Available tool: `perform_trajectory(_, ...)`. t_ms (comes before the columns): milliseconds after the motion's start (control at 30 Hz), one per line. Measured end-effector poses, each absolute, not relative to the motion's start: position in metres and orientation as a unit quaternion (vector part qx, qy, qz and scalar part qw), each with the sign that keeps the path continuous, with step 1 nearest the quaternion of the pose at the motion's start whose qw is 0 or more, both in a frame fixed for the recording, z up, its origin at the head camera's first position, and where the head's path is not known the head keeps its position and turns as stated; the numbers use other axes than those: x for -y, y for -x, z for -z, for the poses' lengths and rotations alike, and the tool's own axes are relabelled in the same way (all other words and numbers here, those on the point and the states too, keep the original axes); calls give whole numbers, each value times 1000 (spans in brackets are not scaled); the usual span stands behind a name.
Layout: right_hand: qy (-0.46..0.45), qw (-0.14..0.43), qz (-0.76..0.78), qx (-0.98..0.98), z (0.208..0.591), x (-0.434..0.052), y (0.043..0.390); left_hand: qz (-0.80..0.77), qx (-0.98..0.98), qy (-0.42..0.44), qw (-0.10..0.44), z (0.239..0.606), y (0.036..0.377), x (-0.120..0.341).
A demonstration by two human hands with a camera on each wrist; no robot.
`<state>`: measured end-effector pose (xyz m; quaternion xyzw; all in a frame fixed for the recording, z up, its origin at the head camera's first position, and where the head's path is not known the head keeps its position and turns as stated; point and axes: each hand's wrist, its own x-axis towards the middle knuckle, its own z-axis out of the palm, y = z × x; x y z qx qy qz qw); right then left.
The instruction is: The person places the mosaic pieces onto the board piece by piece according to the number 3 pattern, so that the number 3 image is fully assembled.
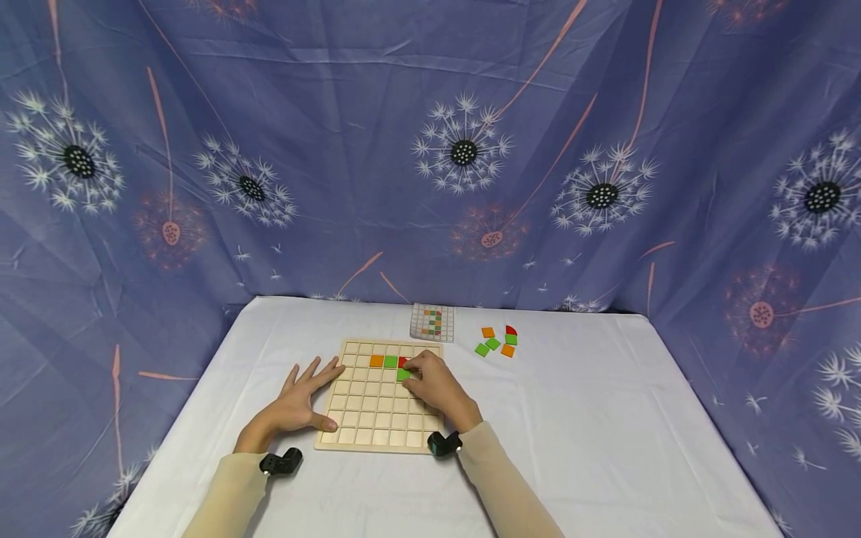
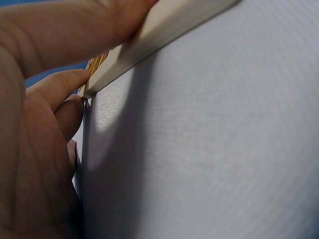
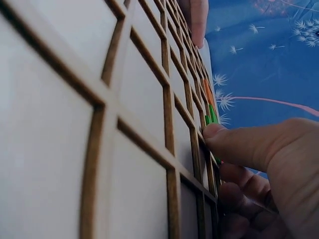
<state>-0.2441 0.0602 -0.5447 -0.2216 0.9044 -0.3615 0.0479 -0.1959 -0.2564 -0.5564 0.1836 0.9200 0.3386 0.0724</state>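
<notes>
Head view, board: a wooden grid board (image 1: 378,396) lies on the white table (image 1: 605,433), just below the middle of the frame; its second row holds an orange tile (image 1: 377,361), a green tile (image 1: 390,362) and a red tile (image 1: 402,362), side by side.
Head view, right hand: the right hand (image 1: 437,385) rests over the board's upper right part, fingertips pinching a second green tile (image 1: 403,375) in the row just below the red one.
Head view, left hand: the left hand (image 1: 299,400) lies flat with fingers spread, touching the board's left edge and holding nothing.
Head view, supply: loose tiles (image 1: 498,341), green, orange and red, sit right of the board, well apart from both hands; a pattern card (image 1: 433,322) lies just above the board's top edge.
Left wrist view: the fingers (image 2: 60,84) and thumb press against the board's rim (image 2: 149,40) at the upper left of the frame; straight, not curled round it.
Right wrist view: a fingertip (image 3: 214,132) at centre right bears on the green piece (image 3: 210,115) standing partly out of its cell; the orange tile (image 3: 208,94) shows just above it.
Step in hand: seating the green tile in its cell, judging by the fingers on it.
Next move calls for: pressing the tile down flush, letting go, then reaching to the loose tiles at right, checking the card for the colour wanted.
</notes>
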Motion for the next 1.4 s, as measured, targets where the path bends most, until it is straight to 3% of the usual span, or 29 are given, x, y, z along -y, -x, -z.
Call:
perform_trajectory(467,230,-8,352,-907,537,-96,254,-332,-922,-189,68,557,196,257)
perform_trajectory(900,160,-40,311,-936,538,-155,268,-336,-921,-187,70,557,197,257)
perform_trajectory(1400,73,-34,326,-942,546,-219,272,-326,-924,-185,68,557,197,257)
